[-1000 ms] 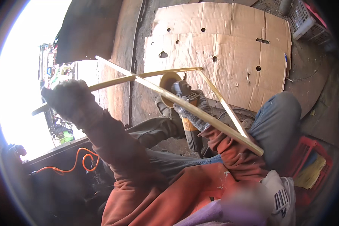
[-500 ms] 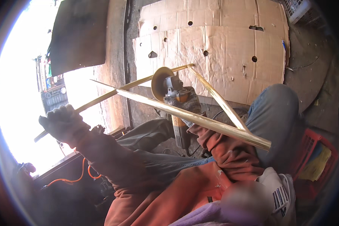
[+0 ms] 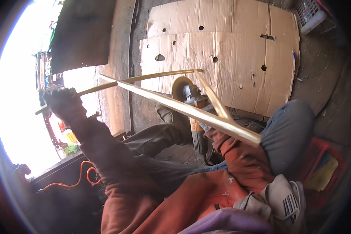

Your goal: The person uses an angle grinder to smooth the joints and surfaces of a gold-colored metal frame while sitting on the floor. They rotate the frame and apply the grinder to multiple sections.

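Note:
My left hand (image 3: 64, 103), in a dark glove, is closed around a thin gold-coloured bar (image 3: 156, 75) at the left. The bar belongs to a frame of metal tubes, with a thick long tube (image 3: 171, 102) crossing in front and a short brace (image 3: 212, 94) at the right. My right hand (image 3: 211, 109), in a knit glove and partly hidden behind the thick tube, grips an angle grinder (image 3: 197, 136) with an orange-and-grey body. Its round brown disc (image 3: 179, 89) sits between the thin bar and the thick tube, just below the bar.
Flattened cardboard (image 3: 238, 62) with punched holes lies on the floor ahead. At the right are my bent knee (image 3: 288, 128) and a red plastic crate (image 3: 312, 156). A pale crate (image 3: 310, 17) stands far right. An orange cable (image 3: 68, 185) curls at the lower left; a dark panel (image 3: 84, 35) hangs above.
The grinder has shifted right and downward, and its disc no longer overlaps the thin bar. My left hand has risen slightly, and the thick tube's near end has swung left.

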A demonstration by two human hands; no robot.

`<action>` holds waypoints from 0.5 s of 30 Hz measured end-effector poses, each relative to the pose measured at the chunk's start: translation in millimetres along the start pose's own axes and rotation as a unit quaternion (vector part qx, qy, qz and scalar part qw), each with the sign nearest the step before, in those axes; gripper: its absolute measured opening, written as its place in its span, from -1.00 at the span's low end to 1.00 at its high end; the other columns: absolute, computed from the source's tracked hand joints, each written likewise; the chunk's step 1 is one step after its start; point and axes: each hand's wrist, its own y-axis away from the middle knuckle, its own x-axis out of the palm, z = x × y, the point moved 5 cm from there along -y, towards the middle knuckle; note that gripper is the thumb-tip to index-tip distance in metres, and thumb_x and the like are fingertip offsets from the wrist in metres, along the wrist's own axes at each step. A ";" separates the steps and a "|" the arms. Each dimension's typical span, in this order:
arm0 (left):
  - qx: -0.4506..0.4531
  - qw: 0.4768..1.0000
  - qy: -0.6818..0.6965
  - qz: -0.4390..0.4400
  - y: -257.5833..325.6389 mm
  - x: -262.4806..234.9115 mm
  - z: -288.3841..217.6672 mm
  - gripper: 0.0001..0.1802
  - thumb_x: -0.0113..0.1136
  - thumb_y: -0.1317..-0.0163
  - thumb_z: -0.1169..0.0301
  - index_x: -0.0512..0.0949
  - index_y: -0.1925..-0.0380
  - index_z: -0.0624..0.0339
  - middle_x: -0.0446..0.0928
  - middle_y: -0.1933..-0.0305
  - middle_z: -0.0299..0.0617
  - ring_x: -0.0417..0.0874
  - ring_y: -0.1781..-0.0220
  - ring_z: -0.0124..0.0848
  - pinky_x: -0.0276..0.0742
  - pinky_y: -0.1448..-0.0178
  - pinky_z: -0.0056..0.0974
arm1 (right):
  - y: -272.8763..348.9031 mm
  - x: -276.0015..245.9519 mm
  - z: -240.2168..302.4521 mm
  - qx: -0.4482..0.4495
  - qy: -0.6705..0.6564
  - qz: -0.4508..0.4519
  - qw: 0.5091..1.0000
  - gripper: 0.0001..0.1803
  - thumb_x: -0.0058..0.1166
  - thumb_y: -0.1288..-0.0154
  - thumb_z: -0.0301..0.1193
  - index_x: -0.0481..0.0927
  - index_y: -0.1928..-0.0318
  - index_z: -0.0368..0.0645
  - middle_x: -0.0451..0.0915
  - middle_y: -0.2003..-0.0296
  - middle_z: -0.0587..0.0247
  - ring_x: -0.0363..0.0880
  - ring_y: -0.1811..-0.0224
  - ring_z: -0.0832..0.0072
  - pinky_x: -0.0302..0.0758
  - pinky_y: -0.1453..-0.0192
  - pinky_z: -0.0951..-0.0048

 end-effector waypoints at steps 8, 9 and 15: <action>0.043 0.982 0.127 -0.130 -81.5 71.4 -37.1 -0.69 -0.04 -0.33 0.19 0.64 0.54 -0.23 0.63 0.45 -0.44 0.68 0.24 -0.44 0.31 -0.19 -0.15 | -21.7 -60.2 5.1 -0.048 -0.045 -0.166 0.984 -0.64 0.46 0.01 -0.38 0.60 0.20 -0.16 0.62 0.41 0.35 0.56 0.45 0.60 0.52 0.34 0.49; 0.051 0.983 0.139 -0.107 -79.6 63.4 -40.2 -0.69 -0.05 -0.33 0.19 0.63 0.54 -0.22 0.62 0.46 -0.43 0.67 0.25 -0.44 0.32 -0.19 -0.15 | -20.1 -67.4 15.5 -0.061 -0.034 -0.186 0.980 -0.67 0.46 0.00 -0.36 0.64 0.23 -0.17 0.64 0.40 0.35 0.57 0.44 0.60 0.53 0.33 0.48; 0.093 0.967 0.142 -0.187 -65.8 -1.1 -18.1 -0.73 -0.02 -0.28 0.25 0.54 0.60 -0.14 0.55 0.56 -0.38 0.63 0.37 -0.43 0.43 -0.01 -0.15 | -8.4 -44.2 103.8 -0.144 -0.077 -0.052 0.985 -0.63 0.47 -0.01 -0.21 0.66 0.29 -0.19 0.62 0.49 0.31 0.59 0.53 0.57 0.57 0.44 0.49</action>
